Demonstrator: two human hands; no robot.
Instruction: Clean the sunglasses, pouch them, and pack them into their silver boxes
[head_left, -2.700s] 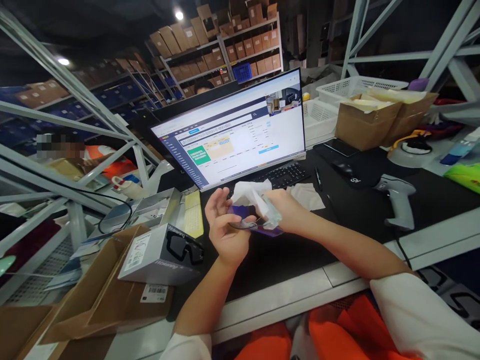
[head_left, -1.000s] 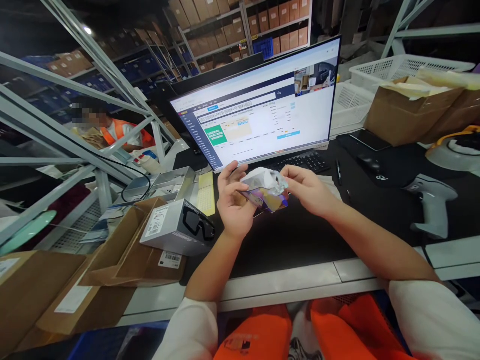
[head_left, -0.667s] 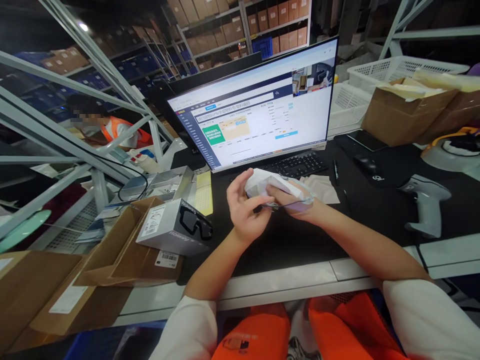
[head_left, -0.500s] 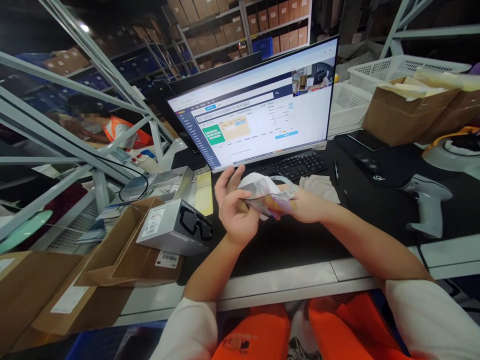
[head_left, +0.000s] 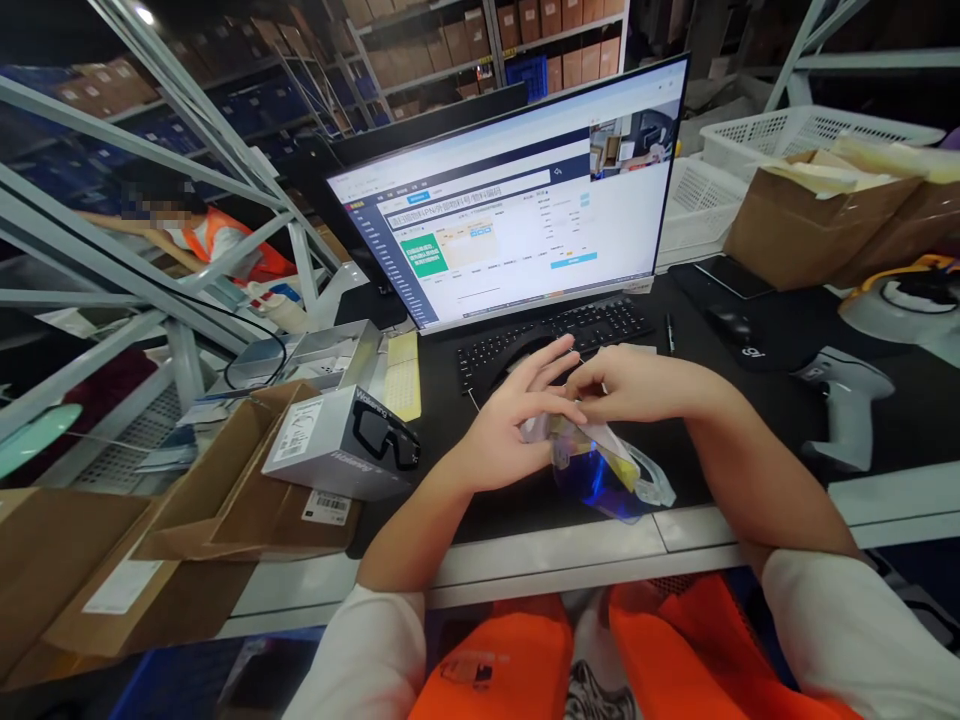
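Observation:
A pair of sunglasses (head_left: 600, 472) with a blue mirrored lens and a clear, pale frame hangs low over the desk's front, lens tilted downward. My left hand (head_left: 517, 415) is closed on one side of it, thumb beneath and some fingers stretched over the top. Just above the lens, my right hand (head_left: 634, 385) is bent at the wrist, its fingertips pinched together beside the left fingers. Whatever lies between those fingertips is hidden. Left of my hands, a grey box (head_left: 345, 445) printed with black glasses rests on an open brown carton (head_left: 225, 490).
Behind my hands stand a keyboard (head_left: 600, 322) and a lit monitor (head_left: 510, 230). A dark curved item (head_left: 521, 360) lies against the keyboard. Rightward are a pen (head_left: 669, 335), a mouse (head_left: 731, 325), a scanner (head_left: 847, 405) and a paper bag (head_left: 795, 215). A co-worker (head_left: 225, 245) sits beyond the frame.
Both hands have come lower and nearer, and the sunglasses have turned so that the blue lens shows. The crinkled clear wrapping seen around them before no longer shows. The right hand now bends inward.

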